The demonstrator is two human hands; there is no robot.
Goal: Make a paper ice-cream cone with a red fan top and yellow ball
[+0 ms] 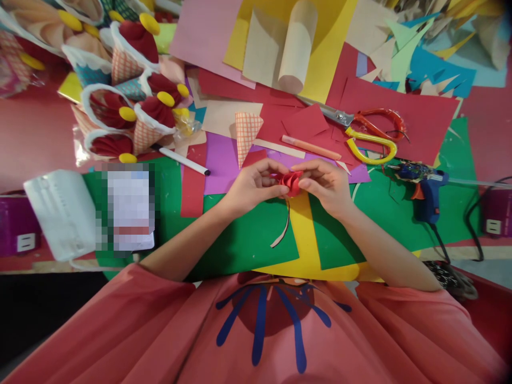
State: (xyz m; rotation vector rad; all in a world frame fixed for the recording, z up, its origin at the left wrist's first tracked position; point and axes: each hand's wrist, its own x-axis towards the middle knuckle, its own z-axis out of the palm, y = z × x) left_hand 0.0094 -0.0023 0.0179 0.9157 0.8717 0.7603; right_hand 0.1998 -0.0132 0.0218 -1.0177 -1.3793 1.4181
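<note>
Between my two hands, above the table's middle, is a small piece of folded red paper [293, 184] with pleats. My left hand [260, 184] pinches its left side, thumb below and fingers above. On the other side my right hand [324, 186] grips it between thumb and fingertips. Just beyond my left hand stands a checked paper cone [247, 133], its point toward me. An orange pen [311, 148] lies beyond my right hand. A thin pale paper strip [282, 234] lies curled below the red paper.
Scissors [344, 117] and a blue glue gun [430, 186] lie to the right. Several finished paper cones [148, 120] crowd the far left, near a white marker [184, 161], a phone [132, 208] and a white box-like device [62, 213]. A rolled paper tube [298, 48] and paper scraps [436, 58] lie at the back.
</note>
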